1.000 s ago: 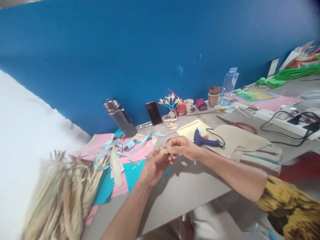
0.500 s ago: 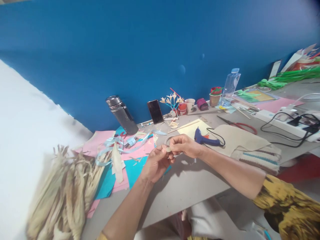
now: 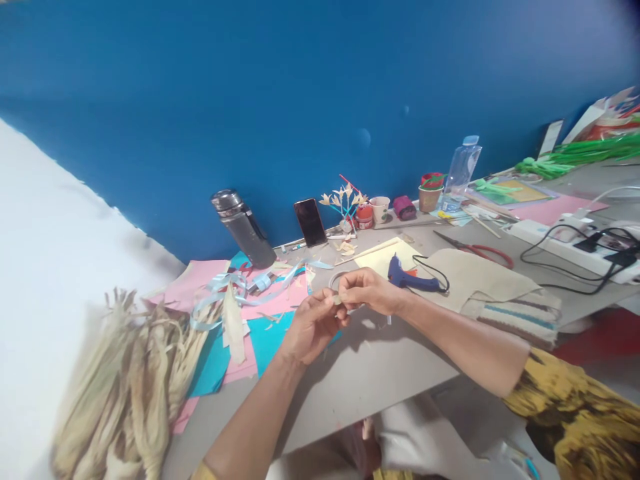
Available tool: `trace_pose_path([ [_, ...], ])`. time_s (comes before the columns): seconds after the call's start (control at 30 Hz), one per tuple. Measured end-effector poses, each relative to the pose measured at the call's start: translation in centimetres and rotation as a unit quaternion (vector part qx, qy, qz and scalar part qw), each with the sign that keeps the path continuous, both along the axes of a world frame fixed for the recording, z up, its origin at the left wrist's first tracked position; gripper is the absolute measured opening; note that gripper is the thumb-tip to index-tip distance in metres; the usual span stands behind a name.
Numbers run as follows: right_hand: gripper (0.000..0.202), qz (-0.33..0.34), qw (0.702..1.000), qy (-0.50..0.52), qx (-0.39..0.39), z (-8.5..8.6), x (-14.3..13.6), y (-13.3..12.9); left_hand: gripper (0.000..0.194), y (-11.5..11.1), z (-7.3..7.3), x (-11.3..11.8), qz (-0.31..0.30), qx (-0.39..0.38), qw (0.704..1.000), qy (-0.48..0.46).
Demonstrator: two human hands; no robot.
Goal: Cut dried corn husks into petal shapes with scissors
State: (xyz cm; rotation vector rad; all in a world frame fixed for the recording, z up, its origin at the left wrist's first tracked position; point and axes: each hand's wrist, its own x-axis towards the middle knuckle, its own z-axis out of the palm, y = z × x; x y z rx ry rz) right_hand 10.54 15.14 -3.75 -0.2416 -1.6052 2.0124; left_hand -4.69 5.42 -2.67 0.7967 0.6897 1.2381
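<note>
Over the front of the grey table, my left hand [image 3: 314,325] and my right hand [image 3: 369,292] meet fingertip to fingertip. Between them they pinch a small pale piece of husk [image 3: 337,300], mostly covered by the fingers. Just behind my right hand lies a blue glue gun [image 3: 413,279] with a black cord. Left of my hands, a loose strip of pale corn husk [image 3: 234,327] rests on pink and blue paper [image 3: 270,337]. A bundle of dried corn husks [image 3: 135,387] fills the table's left end.
Along the blue wall stand a thermos [image 3: 245,230], a phone [image 3: 310,223], husk flowers [image 3: 345,200], a paper cup [image 3: 380,209] and a plastic bottle [image 3: 461,175]. Red-handled scissors [image 3: 483,252], a folded cloth [image 3: 515,313] and a power strip [image 3: 540,240] with cords lie to the right.
Both hands stay nearly in place. The fingers shift slightly around the small husk piece, and less of it shows now.
</note>
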Motion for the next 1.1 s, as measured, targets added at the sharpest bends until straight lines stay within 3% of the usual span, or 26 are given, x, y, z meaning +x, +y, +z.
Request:
trace_pose_path([
  [0.17,0.029,0.001,1.0,-0.005,0.002,0.39,0.07,-0.34,0.022,-0.04,0.08,-0.01,-0.008,0.011,1.0,-0.011],
  [0.37,0.03,0.018,0.999,-0.002,0.04,0.33,0.09,-0.29,0.023,-0.04,0.25,0.38,0.037,-0.001,0.997,0.068],
  [0.63,0.032,0.025,0.999,-0.019,0.036,1.02,0.39,-0.54,0.024,-0.15,0.41,0.04,-0.001,-0.002,1.0,0.025],
  [0.83,0.036,0.03,0.999,-0.025,0.032,1.02,0.35,-0.56,0.02,-0.03,0.24,0.16,0.017,-0.011,0.997,0.074],
  [1.1,0.035,-0.016,1.0,-0.007,0.02,0.65,0.13,-0.37,0.03,-0.11,0.21,0.22,0.012,-0.002,1.0,-0.018],
])
